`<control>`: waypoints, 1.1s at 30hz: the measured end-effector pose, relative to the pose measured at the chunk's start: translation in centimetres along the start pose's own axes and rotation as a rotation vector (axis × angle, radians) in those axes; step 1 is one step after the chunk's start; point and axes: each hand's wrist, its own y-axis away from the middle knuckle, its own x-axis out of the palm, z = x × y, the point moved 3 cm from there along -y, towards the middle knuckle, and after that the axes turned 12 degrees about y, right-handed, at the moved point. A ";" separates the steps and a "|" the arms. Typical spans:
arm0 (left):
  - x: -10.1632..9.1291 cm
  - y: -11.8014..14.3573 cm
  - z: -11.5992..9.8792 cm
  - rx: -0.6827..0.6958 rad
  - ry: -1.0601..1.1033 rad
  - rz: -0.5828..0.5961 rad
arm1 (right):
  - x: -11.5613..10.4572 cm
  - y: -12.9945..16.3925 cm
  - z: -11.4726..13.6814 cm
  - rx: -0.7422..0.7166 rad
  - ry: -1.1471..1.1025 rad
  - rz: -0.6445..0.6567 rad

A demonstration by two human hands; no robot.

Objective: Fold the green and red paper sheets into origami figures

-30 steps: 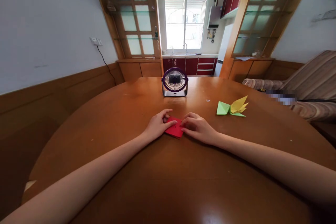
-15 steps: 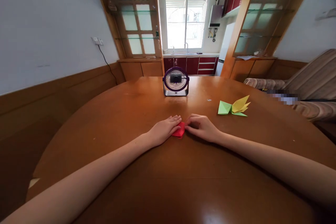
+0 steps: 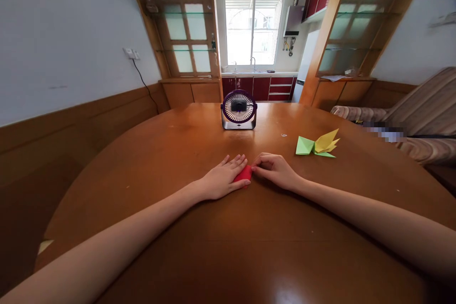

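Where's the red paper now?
In the head view, the red paper lies below centre, partly under the left hand, with the right hand at its right edge.

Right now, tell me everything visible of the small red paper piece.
The small red paper piece looks matte and lies low on the glossy brown wooden table. The spread left hand covers its left part, thumb across its near side; the right hand is at its right edge, apparently touching. Its full outline is hidden.

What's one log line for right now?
left hand: flat over red paper | right hand: at its right edge | green-yellow folded paper: right of hands | fan: beyond hands
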 end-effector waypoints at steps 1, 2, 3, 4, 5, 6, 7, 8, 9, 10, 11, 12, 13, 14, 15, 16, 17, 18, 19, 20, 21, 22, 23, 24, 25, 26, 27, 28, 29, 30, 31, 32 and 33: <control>0.0 0.1 -0.1 -0.003 0.003 0.002 | 0.0 0.0 0.0 0.002 -0.006 -0.006; 0.0 0.1 -0.1 -0.003 0.005 0.003 | -0.1 0.0 0.0 0.000 -0.008 -0.010; 0.0 0.2 -0.2 0.001 0.006 0.001 | -0.1 0.0 0.0 -0.005 -0.006 -0.011; 0.0 0.2 -0.2 0.006 0.006 -0.002 | -0.1 0.0 0.0 -0.016 -0.002 -0.011; 0.0 0.2 -0.3 0.008 0.005 -0.008 | -0.2 0.1 0.1 -0.032 0.006 -0.009; 0.0 0.2 -0.3 0.005 0.002 -0.013 | -0.2 0.2 0.2 -0.058 0.021 -0.004; 0.0 0.2 -0.3 -0.003 -0.002 -0.016 | -0.3 0.2 0.3 -0.095 0.050 0.006; 0.1 0.2 -0.3 -0.012 -0.006 -0.017 | -0.3 0.3 0.4 -0.143 0.095 0.022; 0.1 0.2 -0.3 -0.022 -0.010 -0.019 | -0.3 0.4 0.5 -0.199 0.153 0.044; 0.1 0.1 -0.3 -0.031 -0.015 -0.022 | -0.3 0.5 0.6 -0.263 0.218 0.075; 0.2 0.1 -0.3 -0.039 -0.019 -0.027 | -0.2 0.6 0.7 -0.329 0.288 0.110; 0.2 0.2 -0.2 -0.047 -0.024 -0.032 | -0.2 0.7 0.8 -0.389 0.353 0.142; 0.2 0.2 -0.2 -0.058 -0.029 -0.038 | -0.1 0.8 0.8 -0.438 0.410 0.168; 0.3 0.2 -0.2 -0.072 -0.032 -0.045 | -0.1 0.9 0.8 -0.476 0.459 0.186; 0.3 0.3 -0.1 -0.093 -0.035 -0.052 | -0.1 0.9 0.8 -0.501 0.502 0.197; 0.4 0.4 -0.1 -0.117 -0.038 -0.061 | -0.2 0.9 0.8 -0.517 0.536 0.204; 0.4 0.5 0.0 -0.140 -0.043 -0.070 | -0.2 0.8 0.8 -0.526 0.558 0.212; 0.4 0.6 0.0 -0.154 -0.049 -0.082 | -0.3 0.8 0.8 -0.531 0.570 0.222; 0.4 0.7 0.0 -0.159 -0.056 -0.097 | -0.3 0.8 0.8 -0.536 0.573 0.229; 0.3 0.8 0.0 -0.154 -0.062 -0.113 | -0.3 0.7 0.8 -0.541 0.572 0.237; 0.3 1.0 -0.1 -0.143 -0.067 -0.127 | -0.4 0.7 0.8 -0.542 0.570 0.240; 0.2 1.2 -0.2 -0.132 -0.070 -0.137 | -0.4 0.7 0.8 -0.540 0.568 0.239; 0.2 1.4 -0.2 -0.125 -0.070 -0.142 | -0.3 0.7 0.8 -0.537 0.569 0.235; 0.2 1.5 -0.3 -0.123 -0.067 -0.143 | -0.3 0.7 0.7 -0.536 0.572 0.232; 0.2 1.7 -0.3 -0.123 -0.064 -0.145 | -0.3 0.7 0.7 -0.538 0.576 0.228; 0.1 1.9 -0.4 -0.122 -0.061 -0.153 | -0.2 0.7 0.7 -0.544 0.580 0.222; 0.1 2.1 -0.4 -0.118 -0.057 -0.167 | -0.2 0.7 0.7 -0.554 0.580 0.215; 0.0 2.2 -0.4 -0.111 -0.055 -0.185 | -0.2 0.7 0.7 -0.565 0.573 0.210; -0.1 2.3 -0.4 -0.101 -0.055 -0.205 | -0.2 0.8 0.7 -0.572 0.562 0.207; -0.3 2.4 -0.4 -0.091 -0.060 -0.223 | -0.2 0.8 0.7 -0.573 0.545 0.206; -0.5 2.5 -0.4 -0.081 -0.070 -0.241 | -0.2 0.8 0.7 -0.568 0.526 0.209; -0.7 2.6 -0.4 -0.070 -0.082 -0.261 | -0.2 0.8 0.7 -0.557 0.508 0.216; -1.0 2.6 -0.4 -0.054 -0.095 -0.278 | -0.2 0.8 0.7 -0.543 0.496 0.227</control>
